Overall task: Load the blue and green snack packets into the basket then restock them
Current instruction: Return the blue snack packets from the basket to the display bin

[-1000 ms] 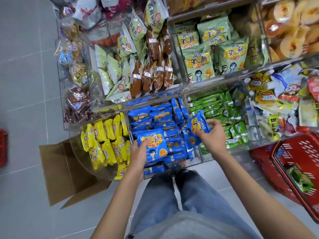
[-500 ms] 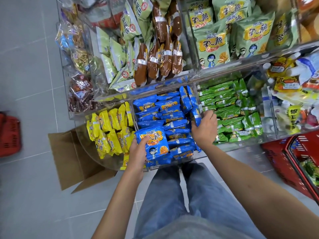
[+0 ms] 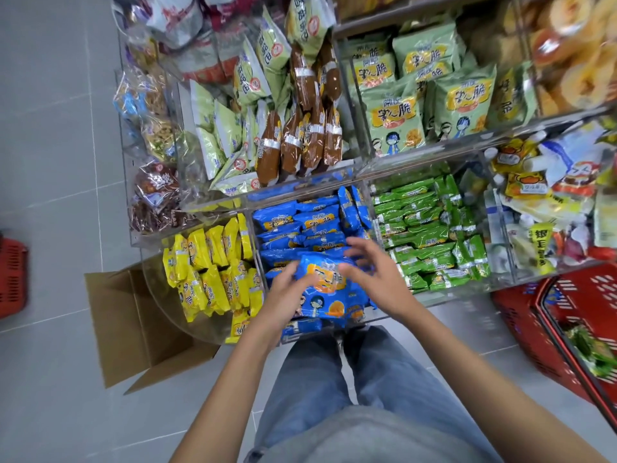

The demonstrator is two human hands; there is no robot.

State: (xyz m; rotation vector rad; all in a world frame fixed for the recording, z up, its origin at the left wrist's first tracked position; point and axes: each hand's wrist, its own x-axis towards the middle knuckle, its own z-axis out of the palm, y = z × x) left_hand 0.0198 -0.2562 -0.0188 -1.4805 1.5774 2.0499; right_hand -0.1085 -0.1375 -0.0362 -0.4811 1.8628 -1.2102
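Observation:
A large blue snack packet (image 3: 329, 292) lies at the front of the clear bin of blue packets (image 3: 300, 222). My left hand (image 3: 287, 297) grips its left edge. Over the packet's right side my right hand (image 3: 375, 279) hovers with fingers spread and blurred; it holds nothing. The bin of green packets (image 3: 429, 235) sits directly to the right. A red basket (image 3: 521, 315) stands on the floor at the lower right, with some green packets (image 3: 592, 350) inside it.
Yellow packets (image 3: 207, 269) fill the bin to the left. An open cardboard box (image 3: 133, 319) stands on the floor below them. A second red basket (image 3: 13, 275) shows at the left edge. Upper shelves hold larger green and brown bags.
My right hand let go of the blue packet it tucked into the bin's right side and moved left to the large packet. My left hand still holds that packet.

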